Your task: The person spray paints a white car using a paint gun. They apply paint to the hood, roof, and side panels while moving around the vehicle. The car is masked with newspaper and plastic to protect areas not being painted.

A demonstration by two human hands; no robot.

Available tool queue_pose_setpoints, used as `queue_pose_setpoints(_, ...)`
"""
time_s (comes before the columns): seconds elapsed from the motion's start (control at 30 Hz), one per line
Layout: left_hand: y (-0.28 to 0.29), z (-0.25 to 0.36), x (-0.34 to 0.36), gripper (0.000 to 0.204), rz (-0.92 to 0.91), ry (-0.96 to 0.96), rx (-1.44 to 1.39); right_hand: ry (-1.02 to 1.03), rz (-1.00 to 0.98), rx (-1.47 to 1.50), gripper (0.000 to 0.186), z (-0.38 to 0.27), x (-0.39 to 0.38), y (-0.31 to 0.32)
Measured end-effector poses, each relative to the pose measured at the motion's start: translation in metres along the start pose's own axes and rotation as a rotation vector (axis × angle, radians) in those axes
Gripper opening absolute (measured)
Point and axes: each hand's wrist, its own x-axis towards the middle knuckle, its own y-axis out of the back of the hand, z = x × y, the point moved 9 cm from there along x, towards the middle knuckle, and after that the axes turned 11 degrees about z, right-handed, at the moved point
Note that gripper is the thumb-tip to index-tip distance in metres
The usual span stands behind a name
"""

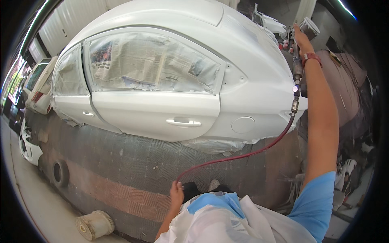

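Note:
My right hand [300, 38] is closed around a spray gun [298, 67], lifted at the far right beside the rear of a white car [251, 93]. The gun's cup [311, 27] shows just beyond my fingers. From the gun's lower end a dark red air hose [239, 156] curves down and left to my left hand [176, 192], closed on it low in front of my body. Newspaper [133, 60] and tape cover the car's side windows. Plastic sheeting [219, 146] wraps its rear wheel area.
A loose tyre [60, 173] and a dirty white spool-shaped drum [95, 225] stand on the floor at left. A white bumper piece [29, 148] lies near another parked car [40, 89]. Covered brownish material [342, 85] and cluttered parts [346, 170] are at right.

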Motion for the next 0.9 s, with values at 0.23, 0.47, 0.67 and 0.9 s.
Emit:
queue_pose_setpoints(0.23, 0.189, 0.105, 0.051, 0.031, 0.862, -0.196, 0.171, 0.023, -0.133, 0.157, 0.047, -0.019, -0.002, -0.115)
queue_pose_setpoints(0.47, 0.456, 0.186, 0.098, 0.052, 1.323, -0.505, 0.366, -0.006, -0.056, 0.362, 0.034, -0.086, -0.034, -0.234)
queue_pose_setpoints(0.67, 0.683, 0.287, 0.102, 0.056, 1.753, -0.894, 0.693, 0.004, 0.021, 0.439, 0.04, -0.157, -0.094, -0.353)
queue_pose_setpoints(0.9, 0.763, 0.391, 0.159, 0.034, 1.675, -1.355, 0.844, 0.117, -0.025, 0.227, 0.039, -0.243, -0.136, -0.434)
